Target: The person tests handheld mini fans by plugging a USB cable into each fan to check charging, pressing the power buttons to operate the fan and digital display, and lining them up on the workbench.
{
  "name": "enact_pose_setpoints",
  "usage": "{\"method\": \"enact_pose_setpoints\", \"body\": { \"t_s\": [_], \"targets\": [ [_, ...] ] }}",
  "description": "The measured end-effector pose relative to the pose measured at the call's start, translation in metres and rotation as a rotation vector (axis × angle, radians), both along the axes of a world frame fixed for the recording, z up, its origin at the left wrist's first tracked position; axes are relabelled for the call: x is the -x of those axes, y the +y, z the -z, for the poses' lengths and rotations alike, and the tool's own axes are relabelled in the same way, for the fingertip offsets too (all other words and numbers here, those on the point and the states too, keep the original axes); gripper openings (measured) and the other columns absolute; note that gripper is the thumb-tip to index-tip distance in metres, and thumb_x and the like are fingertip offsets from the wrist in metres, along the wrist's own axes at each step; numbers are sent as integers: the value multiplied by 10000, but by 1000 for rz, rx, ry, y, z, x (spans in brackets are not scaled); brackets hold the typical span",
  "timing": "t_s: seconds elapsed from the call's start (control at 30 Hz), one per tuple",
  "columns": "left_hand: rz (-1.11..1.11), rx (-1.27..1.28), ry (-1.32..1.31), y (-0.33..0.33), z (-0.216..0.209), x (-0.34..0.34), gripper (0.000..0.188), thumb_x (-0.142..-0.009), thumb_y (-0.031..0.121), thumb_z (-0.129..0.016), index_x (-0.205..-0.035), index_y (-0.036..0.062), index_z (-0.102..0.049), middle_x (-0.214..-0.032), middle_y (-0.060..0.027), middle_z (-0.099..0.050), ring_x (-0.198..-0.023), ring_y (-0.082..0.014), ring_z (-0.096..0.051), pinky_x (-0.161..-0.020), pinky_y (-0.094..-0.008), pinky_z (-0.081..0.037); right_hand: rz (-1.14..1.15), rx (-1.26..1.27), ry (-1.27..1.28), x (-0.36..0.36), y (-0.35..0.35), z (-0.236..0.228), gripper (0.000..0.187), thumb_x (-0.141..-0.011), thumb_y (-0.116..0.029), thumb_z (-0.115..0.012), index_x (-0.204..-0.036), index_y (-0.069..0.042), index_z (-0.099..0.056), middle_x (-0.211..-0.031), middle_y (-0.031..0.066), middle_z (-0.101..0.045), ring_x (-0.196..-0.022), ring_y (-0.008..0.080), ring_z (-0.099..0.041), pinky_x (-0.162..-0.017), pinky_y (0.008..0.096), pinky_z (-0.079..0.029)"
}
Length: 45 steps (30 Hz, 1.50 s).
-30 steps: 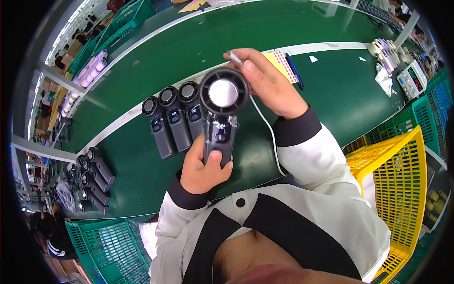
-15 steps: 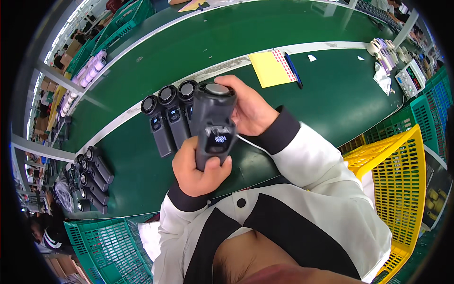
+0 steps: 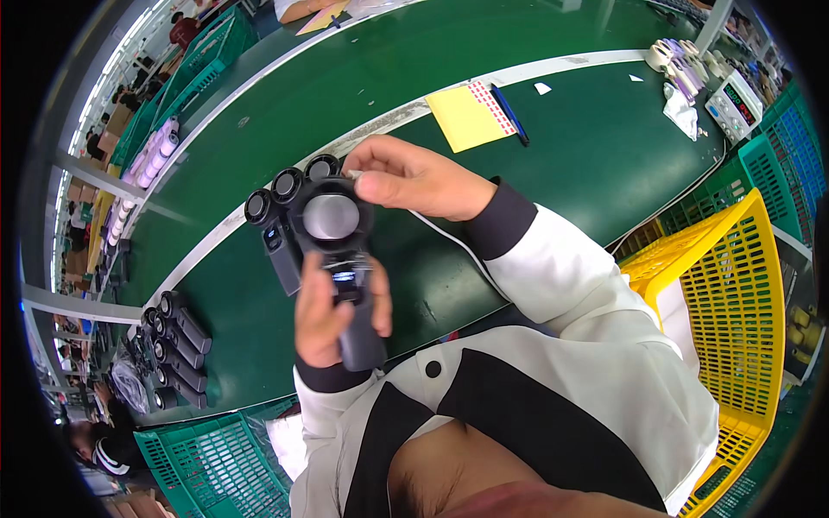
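A dark grey handheld device (image 3: 361, 337) with a round silver-centred head and a small lit screen is tilted up in front of me. My left hand (image 3: 324, 315) grips its handle, thumb and fingers on either side of the screen. Beside the device's head, my right hand (image 3: 414, 180) pinches the small pale end of a white cable (image 3: 462, 244), which trails back under my right sleeve. Behind the held device, several matching devices (image 3: 281, 257) lie side by side on the green table (image 3: 259, 345). The held one partly covers them.
More dark devices (image 3: 186, 324) lie at the table's left edge beside clear plastic wrapping. A yellow notepad (image 3: 462, 121) and a pen (image 3: 509, 114) lie farther back. A power supply with a lit display (image 3: 734, 105) stands far right. Yellow (image 3: 734, 293) and green (image 3: 207, 462) baskets flank me.
The held device has moved left and tipped so its round head faces up toward me. My right hand has left its side and now holds the cable end by the head.
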<state>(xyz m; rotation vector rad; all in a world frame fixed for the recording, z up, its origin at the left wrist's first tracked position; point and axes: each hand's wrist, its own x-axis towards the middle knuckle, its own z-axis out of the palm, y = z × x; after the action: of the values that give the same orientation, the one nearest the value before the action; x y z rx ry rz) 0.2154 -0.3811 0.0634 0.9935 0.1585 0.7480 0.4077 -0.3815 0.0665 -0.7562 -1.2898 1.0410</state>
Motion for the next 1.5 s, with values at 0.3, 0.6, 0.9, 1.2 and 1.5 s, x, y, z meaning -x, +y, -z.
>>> {"method": "enact_pose_setpoints", "body": {
  "t_s": [0.3, 0.6, 0.9, 1.2, 1.5],
  "targets": [
    [-512, -633, -241, -43, -63, 83, 290, -819, 245, -523, -975, 59, -364, -739, -87, -511, -631, -184, -516, -618, -278, -426, -55, 137, -482, -3, 4, 5, 248, -895, -251, -448, -859, -48, -586, -828, 10, -580, -679, 124, -482, -658, 229, -402],
    [-429, -631, -447, -37, -81, 83, 310, -784, 208, -547, -955, 34, -356, -766, -79, -482, -607, -171, -493, -609, -258, -410, -109, 217, -497, -3, 7, 19, 261, -858, -274, -459, -829, -56, -601, -775, 5, -603, -662, 136, -494, -635, 247, -405],
    [-192, -41, -363, -20, -78, 41, 356, -892, 193, -414, -1148, -40, -334, -1045, -230, -521, -761, -296, -533, -554, -358, -513, -115, 283, -576, -2, -1, -4, 245, -875, -274, -489, -854, -55, -596, -717, -13, -551, -631, 109, -452, -601, 226, -382],
    [-296, 115, 166, 18, -10, -4, 399, -800, 106, -333, -1134, -105, -388, -976, -258, -521, -667, -262, -541, -492, -326, -492, -99, 121, -229, 3, -10, -5, 172, -881, -190, -523, -830, -34, -575, -702, -10, -522, -610, 101, -415, -586, 213, -358],
    [-332, 41, 69, 3, -8, -6, 497, -830, 230, -290, -1132, -154, -378, -815, -217, -525, -466, -206, -483, -368, -244, -395, -252, 36, -300, 4, -15, -2, 159, -888, -146, -538, -796, -18, -562, -679, -1, -494, -596, 105, -382, -584, 214, -334]
  ]
}}
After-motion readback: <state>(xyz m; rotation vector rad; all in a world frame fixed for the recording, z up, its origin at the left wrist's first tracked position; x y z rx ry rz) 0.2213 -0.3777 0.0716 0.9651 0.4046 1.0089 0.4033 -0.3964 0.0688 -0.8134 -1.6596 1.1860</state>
